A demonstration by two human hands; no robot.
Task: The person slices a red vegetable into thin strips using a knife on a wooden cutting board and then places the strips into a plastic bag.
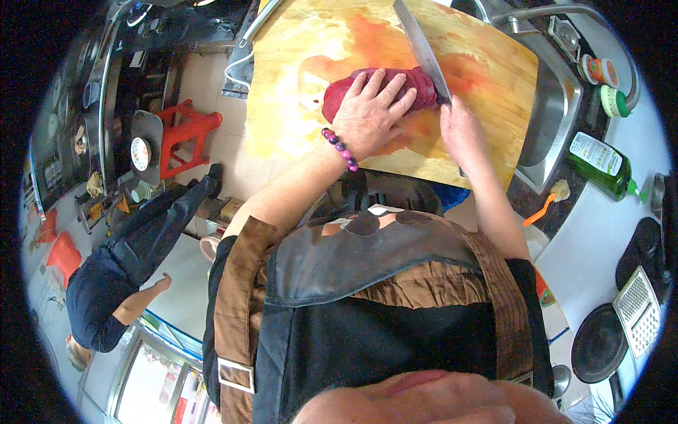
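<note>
A deep red block of food [339, 95] lies on a wooden cutting board [508, 106]. Its right end is cut into slices that still stand together; whether it is meat or a vegetable I cannot tell. Across its top presses my left hand [371, 108], fingers spread, holding it down, with a purple and black bead bracelet at the wrist. My right hand [462, 127] grips the handle of a kitchen cleaver [418, 45]. The steel blade stands nearly on edge just beside the sliced end, pointing away from me. Orange-red wet stains cover much of the board.
Right of the board is a steel sink [553, 116]. A green dish soap bottle [601, 165], an orange-handled brush [545, 204], a box grater [638, 312] and a black round pan [598, 344] stand beyond. At left are a red stool [188, 138] and another person [111, 291].
</note>
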